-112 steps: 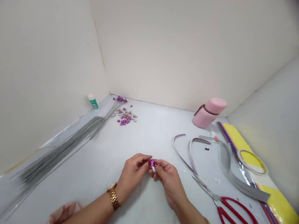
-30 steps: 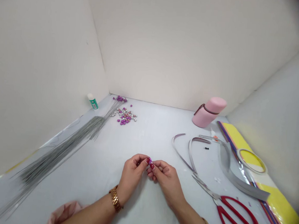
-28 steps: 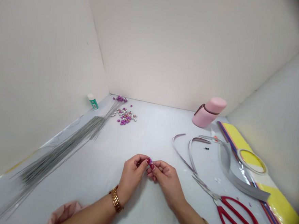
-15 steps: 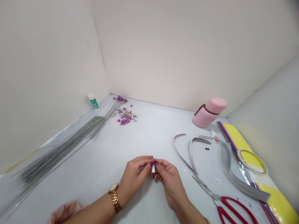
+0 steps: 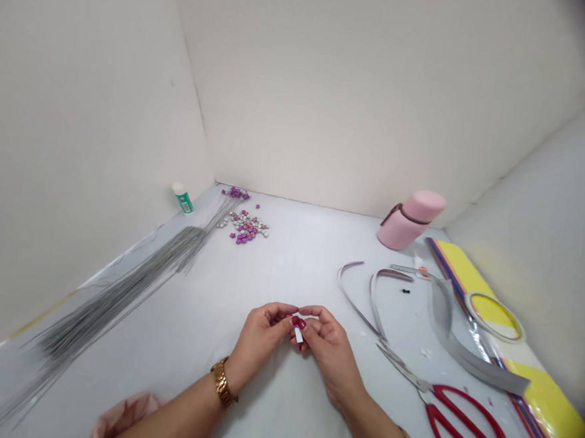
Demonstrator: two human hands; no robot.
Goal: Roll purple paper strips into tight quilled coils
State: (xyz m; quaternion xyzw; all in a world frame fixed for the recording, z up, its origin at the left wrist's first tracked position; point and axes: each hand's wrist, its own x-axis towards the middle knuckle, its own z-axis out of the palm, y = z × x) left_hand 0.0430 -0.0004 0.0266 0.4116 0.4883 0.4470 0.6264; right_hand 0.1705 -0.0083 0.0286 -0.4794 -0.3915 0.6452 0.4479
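Between my two hands is a small paper strip (image 5: 299, 335), its white side showing below the thumbs. My left hand (image 5: 264, 334) pinches it from the left with thumb and fingertips. From the right, my right hand (image 5: 331, 347) pinches the same strip, and the two thumbs nearly touch. Most of the strip is hidden behind the fingers. Beyond the hands, to the left, lies a pile of small purple, silver and pink folded paper stars (image 5: 246, 228). Red-handled scissors (image 5: 428, 388) lie partly open to the right of my right hand.
A bundle of thin grey wires (image 5: 132, 288) runs along the left, with purple stars (image 5: 236, 193) at its far end. On the right are curled paper strips (image 5: 374, 298), a grey strip (image 5: 482, 366), a tape roll (image 5: 518, 328), yellow sheets (image 5: 550, 404) and a pink bottle (image 5: 405, 223). A glue stick (image 5: 183, 199) stands back left.
The fingertips have shifted slightly on the strip, and its white end now slants and shows a little lower. My left wrist has turned a little. Other things stay put.
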